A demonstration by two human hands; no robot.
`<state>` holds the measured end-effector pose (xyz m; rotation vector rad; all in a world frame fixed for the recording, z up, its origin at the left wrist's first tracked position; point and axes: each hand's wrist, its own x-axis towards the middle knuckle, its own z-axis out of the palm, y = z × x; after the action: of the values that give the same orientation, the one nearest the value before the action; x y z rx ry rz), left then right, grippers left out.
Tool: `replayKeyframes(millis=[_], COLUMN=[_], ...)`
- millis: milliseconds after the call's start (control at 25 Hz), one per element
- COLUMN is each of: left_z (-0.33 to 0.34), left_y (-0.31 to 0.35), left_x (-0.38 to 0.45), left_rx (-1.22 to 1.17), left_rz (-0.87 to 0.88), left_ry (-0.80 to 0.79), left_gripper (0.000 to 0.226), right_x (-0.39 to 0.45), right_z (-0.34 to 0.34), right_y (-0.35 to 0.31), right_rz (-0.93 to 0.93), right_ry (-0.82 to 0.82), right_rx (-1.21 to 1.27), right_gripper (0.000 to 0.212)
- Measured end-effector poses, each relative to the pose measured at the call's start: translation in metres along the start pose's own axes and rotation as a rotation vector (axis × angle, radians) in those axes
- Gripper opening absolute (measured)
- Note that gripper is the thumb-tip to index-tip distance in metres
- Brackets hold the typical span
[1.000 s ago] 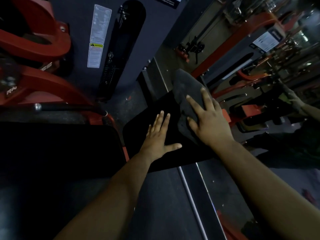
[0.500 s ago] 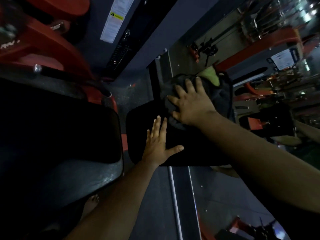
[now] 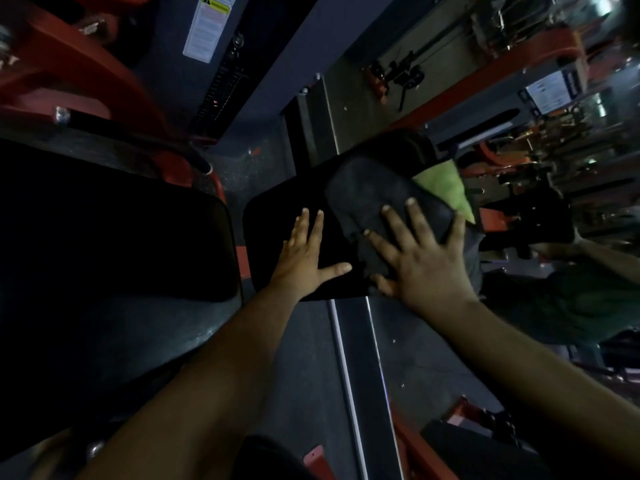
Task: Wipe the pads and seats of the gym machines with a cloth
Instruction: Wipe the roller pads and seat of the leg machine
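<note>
Two hands are on the small black pad (image 3: 277, 216) in front of me. My left hand (image 3: 304, 258) lies flat on its near part, fingers straight and close together, thumb stretched out to the right, holding nothing. My right hand (image 3: 422, 258) presses down on the cloth (image 3: 374, 195), fingers spread and straight across it, thumb at the pad's near edge; I am pressing rather than gripping. The cloth is dark grey on top, and a light green part of it (image 3: 446, 185) shows past my fingertips at the far right, hanging over the pad's edge. It covers the right half of the pad, and my left hand sits just beside it without touching it.

To the left, well apart from my hands, is a larger black seat (image 3: 114, 244), with the red frame (image 3: 104, 81) of the machine behind it. A white warning label (image 3: 207, 26) is stuck on the dark panel beyond. Below the pad a grey rail (image 3: 360, 358) runs toward me across the floor (image 3: 304, 358).
</note>
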<state>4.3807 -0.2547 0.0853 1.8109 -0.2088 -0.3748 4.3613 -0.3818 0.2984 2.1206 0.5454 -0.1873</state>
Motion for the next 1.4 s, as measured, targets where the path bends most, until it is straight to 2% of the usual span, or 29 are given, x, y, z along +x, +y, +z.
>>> replayKeyframes(millis=[160,320,440,560,640,720,840,960,1040,1120,1200,1280,1400], left_z=[-0.005,0.003,0.005,0.005,0.004,0.005,0.017,0.034,0.043,0.047,0.046,0.043,0.043], left_y=[-0.004,-0.008,-0.009,-0.010,-0.017,-0.027,-0.040,-0.067,-0.096,-0.121,-0.131,-0.133,-0.133], left_x=[0.000,-0.004,-0.005,-0.010,-0.014,-0.017,-0.014,-0.011,-0.016,-0.025,-0.033,-0.034,-0.034], left_rx=[0.046,-0.012,0.006,0.037,0.018,-0.031,-0.075,-0.073,-0.086,-0.138,-0.127,-0.125,-0.101], left_rz=[0.001,0.014,0.004,-0.005,-0.021,-0.060,-0.055,-0.012,-0.125,-0.256,-0.262,-0.244,-0.233], left_ry=[-0.007,0.020,0.030,0.021,0.009,0.002,0.043,0.164,0.225,0.161,0.089,0.058,0.049], left_gripper=[0.117,0.114,0.112,0.105,0.112,0.118,0.120,0.113,0.110,0.108,0.106,0.107,0.108], right_x=[0.011,0.058,0.033,-0.012,-0.024,-0.018,0.022,0.089,0.139,0.177,0.191,0.175,0.141], right_z=[0.000,-0.014,0.000,0.019,0.020,0.010,0.003,0.012,0.022,0.026,0.025,0.015,0.005], right_y=[0.002,-0.001,-0.025,-0.023,-0.012,-0.011,-0.034,-0.072,-0.100,-0.127,-0.129,-0.102,-0.060], right_rz=[-0.088,0.057,-0.032,-0.147,-0.113,-0.036,0.025,-0.108,-0.209,-0.286,-0.324,-0.256,-0.004], right_ry=[0.048,-0.021,-0.040,0.041,0.089,0.038,-0.085,-0.128,-0.161,-0.206,-0.202,-0.172,-0.071], right_rx=[-0.038,-0.103,-0.139,-0.065,0.006,-0.025,-0.113,-0.153,-0.185,-0.229,-0.251,-0.191,-0.178], right_gripper=[0.086,0.087,0.086,0.088,0.091,0.095,0.095,0.093,0.092,0.088,0.085,0.083,0.086])
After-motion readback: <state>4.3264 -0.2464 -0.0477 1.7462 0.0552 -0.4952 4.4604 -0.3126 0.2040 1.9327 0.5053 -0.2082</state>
